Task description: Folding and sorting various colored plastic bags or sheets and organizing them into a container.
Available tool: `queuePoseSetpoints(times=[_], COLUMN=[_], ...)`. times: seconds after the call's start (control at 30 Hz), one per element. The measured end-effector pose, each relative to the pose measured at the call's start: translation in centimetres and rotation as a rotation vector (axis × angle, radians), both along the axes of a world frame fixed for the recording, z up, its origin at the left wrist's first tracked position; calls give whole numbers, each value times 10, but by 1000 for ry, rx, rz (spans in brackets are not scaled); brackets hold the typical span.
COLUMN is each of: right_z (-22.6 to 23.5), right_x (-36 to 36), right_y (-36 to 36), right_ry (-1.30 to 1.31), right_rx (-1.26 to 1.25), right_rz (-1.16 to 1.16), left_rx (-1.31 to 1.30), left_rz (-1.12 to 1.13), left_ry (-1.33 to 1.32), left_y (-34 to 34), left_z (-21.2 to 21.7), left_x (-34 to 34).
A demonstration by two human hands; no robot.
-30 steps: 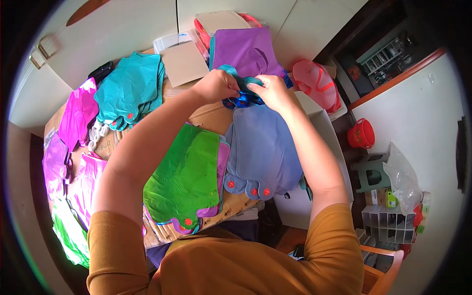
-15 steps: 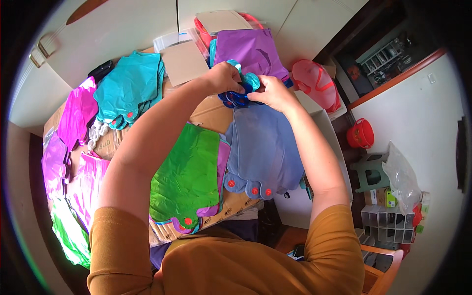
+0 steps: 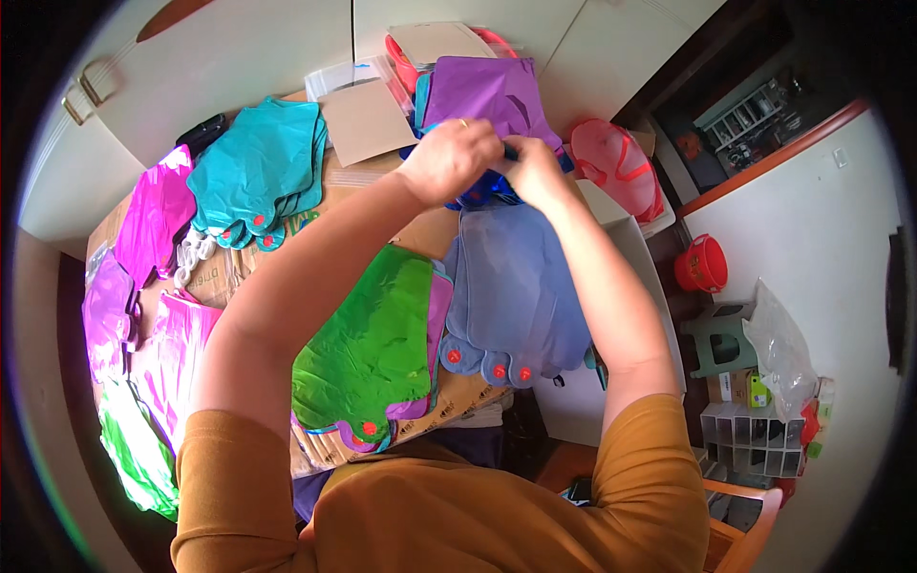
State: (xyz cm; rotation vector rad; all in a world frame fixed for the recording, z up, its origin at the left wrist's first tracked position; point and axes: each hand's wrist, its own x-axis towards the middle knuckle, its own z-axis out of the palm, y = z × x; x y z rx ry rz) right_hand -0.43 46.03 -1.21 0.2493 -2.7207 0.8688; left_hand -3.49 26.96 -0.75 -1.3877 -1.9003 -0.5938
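Observation:
My left hand (image 3: 454,160) and my right hand (image 3: 533,172) meet at the far side of the table, fingers closed on a shiny dark blue flat foil balloon (image 3: 489,191). The back of my left hand hides most of its grip. A dark bit of foil shows between the two hands. Just beyond lies a purple foil sheet (image 3: 482,91) on a stack. Nearer to me, a pile of grey-blue flat foil pieces (image 3: 521,277) has round tabs with red dots. Left of it, a green foil piece (image 3: 368,334) tops another pile, above purple and teal layers.
A teal foil pile (image 3: 258,153), a magenta pile (image 3: 155,215) and a bright green pile (image 3: 134,449) lie along the left. Beige card (image 3: 366,116) rests at the back. A red bucket (image 3: 701,264) and a green stool (image 3: 716,339) stand on the right.
My hands have shifted slightly farther away, and the left has rolled so its back faces up. The round teal tab seen between them earlier is now hidden.

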Motion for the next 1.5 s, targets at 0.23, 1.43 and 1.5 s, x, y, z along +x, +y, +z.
queuePoseSetpoints(times=[0.23,1.43,1.5], right_z=[84,0,0], right_x=[-30,280,280], right_y=[47,2,-2], right_ry=[-159,-63,-61], right_rx=[-361,-332,-307], right_rz=[-39,-80,-70], left_rx=[-211,-208,-262], left_rz=[335,-537,-418], left_ry=[-458,-621,-1160], left_y=[-26,-10,-10], left_z=[-33,-21,-8], left_x=[16,208,210])
